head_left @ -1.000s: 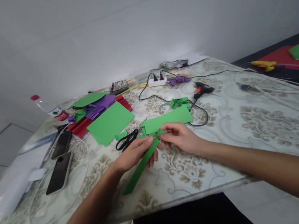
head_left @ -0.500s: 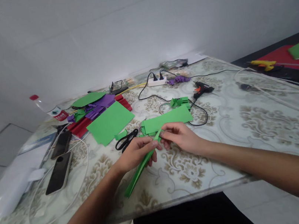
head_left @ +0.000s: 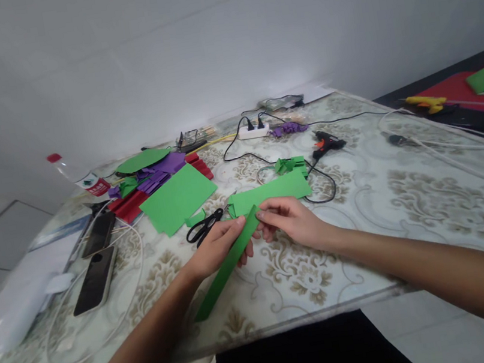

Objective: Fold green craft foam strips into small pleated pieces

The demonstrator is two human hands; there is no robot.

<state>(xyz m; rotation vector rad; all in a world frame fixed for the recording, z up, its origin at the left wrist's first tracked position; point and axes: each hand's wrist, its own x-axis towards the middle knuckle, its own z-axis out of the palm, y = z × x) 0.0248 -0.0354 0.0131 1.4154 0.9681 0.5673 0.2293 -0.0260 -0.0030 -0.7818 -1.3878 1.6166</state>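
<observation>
A long green paper strip point(head_left: 225, 270) slants across my hands near the table's front edge. My left hand point(head_left: 218, 247) is closed on its middle, thumb on top and fingers underneath. At the strip's upper end, my right hand point(head_left: 288, 220) pinches the edge between thumb and fingertips. Just beyond my hands lies a wider green paper piece point(head_left: 271, 193). Black-handled scissors point(head_left: 204, 226) rest beside my left hand, their blades partly hidden by green paper. A larger green sheet point(head_left: 178, 198) lies further left.
Purple paper point(head_left: 162, 169) and red folded paper point(head_left: 130, 205) are piled at the back left, near a bottle point(head_left: 90, 181). Phones point(head_left: 95, 280) lie at left. A black glue gun point(head_left: 326, 143) and a power strip point(head_left: 254, 131) stand behind, with cables around them.
The green strip has turned from nearly edge-on to showing its flat face, and its lower end has swung slightly left. Both hands have stayed almost in place, still gripping it.
</observation>
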